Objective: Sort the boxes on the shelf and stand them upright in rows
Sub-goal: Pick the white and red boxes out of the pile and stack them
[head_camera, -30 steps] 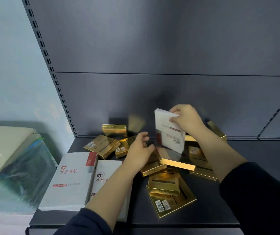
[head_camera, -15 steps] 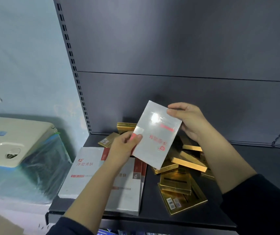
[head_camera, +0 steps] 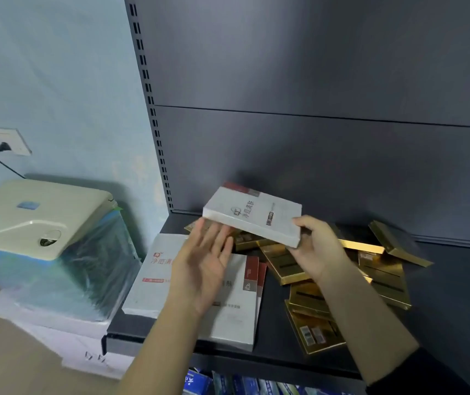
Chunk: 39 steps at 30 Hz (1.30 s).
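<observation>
At far left, a wall socket (head_camera: 11, 141) with a plug in it sits above a cream-lidded appliance (head_camera: 37, 220) wrapped in clear film, beside the dark shelf (head_camera: 441, 309). Two flat white boxes (head_camera: 148, 283) lie side by side at the shelf's left front. The left hand (head_camera: 205, 260) hovers over them, released, palm up and fingers straight, its fingertips at the near left edge of the held white box (head_camera: 253, 218); whether they touch it cannot be told. This box is raised above the shelf, tilted, printed face up. The right hand (head_camera: 319, 252) grasps it at its near right corner, thumb on top. Beneath and to the right, gold boxes (head_camera: 382, 277) lie in a loose, overlapping pile.
</observation>
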### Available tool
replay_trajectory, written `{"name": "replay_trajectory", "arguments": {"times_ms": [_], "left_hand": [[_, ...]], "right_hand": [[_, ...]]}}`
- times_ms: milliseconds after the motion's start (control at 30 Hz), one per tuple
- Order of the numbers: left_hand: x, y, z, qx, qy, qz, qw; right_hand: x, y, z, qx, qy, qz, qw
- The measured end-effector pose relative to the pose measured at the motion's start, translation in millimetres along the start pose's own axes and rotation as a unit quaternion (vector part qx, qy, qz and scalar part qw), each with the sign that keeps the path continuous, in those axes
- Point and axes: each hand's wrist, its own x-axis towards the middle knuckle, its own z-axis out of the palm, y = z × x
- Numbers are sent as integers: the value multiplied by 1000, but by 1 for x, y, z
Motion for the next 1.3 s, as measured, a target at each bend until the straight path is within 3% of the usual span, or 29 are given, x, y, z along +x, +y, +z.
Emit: {"name": "replay_trajectory", "arguments": {"times_ms": [67, 133, 267, 400, 500, 600, 733, 767, 833, 900, 1067, 1167, 1300], "left_hand": [[-5, -16, 8, 47, -30, -1, 998], [-6, -31, 17, 161, 2, 24, 987], [-4, -24, 12, 323, 115, 83, 936], [-14, 1, 4, 473, 92, 60, 874], [-28, 14, 0, 521, 47, -9, 852], [-40, 13, -7, 635, 83, -59, 766], [-53, 5, -17, 774, 130, -16, 620], [-55, 3, -20, 811, 133, -4, 570], [-55, 1, -24, 852, 145, 28, 503], [-53, 1, -29, 867, 152, 58, 472], [-48, 0, -43, 881, 129, 97, 445], [-48, 0, -52, 896, 95, 111, 419], [-50, 5, -66, 922, 42, 89, 374]], "right_hand": [[-12, 21, 2, 51, -31, 1, 998], [-24, 44, 1, 49, -77, 0, 996], [-38, 68, -6, -108, -40, 8, 993], [-37, 68, -13, -158, 30, 58, 985], [-34, 68, -20, -304, 31, -13, 952], [-41, 77, -25, -419, -13, -42, 907], [-47, 106, -30, -522, -16, -36, 852], [-47, 111, -29, -532, -12, -39, 846], [-42, 115, -28, -538, -2, -54, 841], [-36, 115, -27, -556, 4, -72, 828], [-24, 119, -22, -610, 28, -99, 786], [-23, 124, -18, -594, 42, -118, 794], [-33, 140, -13, -472, 6, -93, 877]]}}
